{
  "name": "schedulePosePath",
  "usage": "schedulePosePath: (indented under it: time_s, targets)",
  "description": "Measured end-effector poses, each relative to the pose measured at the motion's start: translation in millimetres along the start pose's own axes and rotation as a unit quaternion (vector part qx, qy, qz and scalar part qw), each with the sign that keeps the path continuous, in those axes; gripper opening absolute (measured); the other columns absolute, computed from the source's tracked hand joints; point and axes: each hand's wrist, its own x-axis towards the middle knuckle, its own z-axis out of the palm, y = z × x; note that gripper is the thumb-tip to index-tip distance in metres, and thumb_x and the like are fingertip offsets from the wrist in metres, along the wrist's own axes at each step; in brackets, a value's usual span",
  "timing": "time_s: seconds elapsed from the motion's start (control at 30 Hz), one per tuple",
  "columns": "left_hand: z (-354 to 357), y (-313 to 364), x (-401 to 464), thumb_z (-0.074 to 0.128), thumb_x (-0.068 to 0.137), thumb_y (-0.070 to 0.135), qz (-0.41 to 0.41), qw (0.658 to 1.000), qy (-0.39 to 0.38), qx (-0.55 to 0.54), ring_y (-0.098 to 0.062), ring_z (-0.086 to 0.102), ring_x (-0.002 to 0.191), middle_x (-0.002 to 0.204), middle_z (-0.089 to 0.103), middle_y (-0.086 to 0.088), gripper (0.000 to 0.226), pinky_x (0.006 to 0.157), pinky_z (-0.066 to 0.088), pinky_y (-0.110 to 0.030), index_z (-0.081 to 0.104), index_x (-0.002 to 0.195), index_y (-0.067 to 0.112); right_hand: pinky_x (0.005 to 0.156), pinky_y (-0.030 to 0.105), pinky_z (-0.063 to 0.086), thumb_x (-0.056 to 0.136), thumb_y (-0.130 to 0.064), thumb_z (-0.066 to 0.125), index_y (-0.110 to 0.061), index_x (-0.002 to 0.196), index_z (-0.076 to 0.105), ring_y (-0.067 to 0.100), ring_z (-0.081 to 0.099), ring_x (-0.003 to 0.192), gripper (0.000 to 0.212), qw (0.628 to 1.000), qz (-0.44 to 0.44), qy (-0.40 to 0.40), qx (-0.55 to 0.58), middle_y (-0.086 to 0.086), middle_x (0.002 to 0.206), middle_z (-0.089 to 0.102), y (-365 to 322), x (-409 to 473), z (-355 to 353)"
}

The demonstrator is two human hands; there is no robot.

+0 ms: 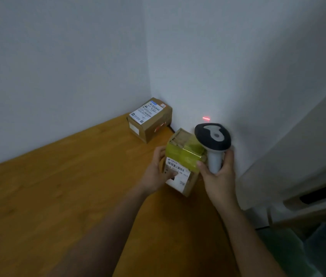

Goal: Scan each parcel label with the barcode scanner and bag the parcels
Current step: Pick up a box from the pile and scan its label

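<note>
A small cardboard parcel [184, 156] wrapped in yellow tape, with a white barcode label [178, 174] facing me, stands on the wooden table [58, 186]. My left hand [156, 172] holds its left side, thumb on the label. In my right hand [220, 172] is the grey handle of a barcode scanner [213, 140] with a black head. The scanner's red line [206, 118] falls on the wall, above the parcel. A second brown parcel [150, 119] with a white label on top lies in the corner.
White walls meet in a corner right behind the parcels. A white slanted panel [290, 146] rises at the right, with a wooden piece with a dark slot [318, 194] below it. Something greenish and translucent [318, 246] lies at the bottom right.
</note>
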Motion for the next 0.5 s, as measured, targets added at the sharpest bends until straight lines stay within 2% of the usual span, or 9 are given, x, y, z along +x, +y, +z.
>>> schedulePosePath:
  time_s: [0.07, 0.17, 0.23, 0.37, 0.5]
  targets:
    - [-18.0, 5.9, -21.8, 0.07, 0.082, -0.002, -0.016, 0.997, 0.03, -0.064, -0.019, 0.066, 0.103, 0.122, 0.058, -0.008, 0.069, 0.071, 0.059, -0.03, 0.03, 0.127, 0.032, 0.067, 0.016, 0.053, 0.089, -0.016, 0.07, -0.044, 0.123, 0.033, 0.0, 0.061, 0.092, 0.058, 0.999, -0.009, -0.027, 0.023, -0.021, 0.106, 0.054, -14.6, -5.8, 11.0]
    - [-46.8, 9.9, -61.2, 0.074, 0.08, 0.001, -0.014, 0.993, 0.055, -0.108, -0.025, 0.069, 0.099, 0.117, 0.063, -0.013, 0.07, 0.07, 0.06, -0.034, 0.028, 0.125, 0.029, 0.069, 0.029, 0.056, 0.089, -0.025, 0.07, -0.039, 0.121, 0.04, 0.008, 0.065, 0.089, 0.046, 0.997, -0.019, -0.061, 0.052, -0.009, 0.105, 0.06, -36.3, -19.5, 31.9]
    - [-66.3, 8.6, -93.0, 0.074, 0.08, 0.0, -0.014, 0.99, 0.065, -0.122, -0.027, 0.069, 0.099, 0.12, 0.061, -0.014, 0.071, 0.071, 0.06, -0.036, 0.028, 0.124, 0.033, 0.069, 0.034, 0.054, 0.088, -0.03, 0.07, -0.035, 0.12, 0.043, 0.016, 0.064, 0.086, 0.042, 0.994, -0.009, -0.082, 0.066, -0.001, 0.103, 0.062, -53.1, -35.3, 48.1]
    - [-109.0, 0.0, -161.6, 0.079, 0.075, 0.004, -0.02, 0.988, 0.086, -0.129, -0.03, 0.062, 0.111, 0.129, 0.052, -0.009, 0.083, 0.077, 0.059, -0.046, 0.032, 0.121, 0.055, 0.067, 0.032, 0.05, 0.089, -0.029, 0.07, -0.024, 0.125, 0.048, 0.014, 0.06, 0.077, 0.043, 0.989, 0.013, -0.115, 0.092, 0.003, 0.097, 0.062, -84.6, -79.2, 83.1]
    - [-157.5, -16.3, -251.6, 0.082, 0.073, 0.011, -0.054, 0.976, 0.134, -0.163, -0.032, 0.062, 0.109, 0.128, 0.053, -0.009, 0.085, 0.073, 0.059, -0.041, 0.035, 0.129, 0.054, 0.055, 0.024, 0.047, 0.093, -0.029, 0.065, -0.019, 0.115, 0.052, 0.008, 0.055, 0.061, 0.028, 0.985, 0.018, -0.154, 0.072, 0.001, 0.083, 0.059, -119.6, -159.7, 130.4]
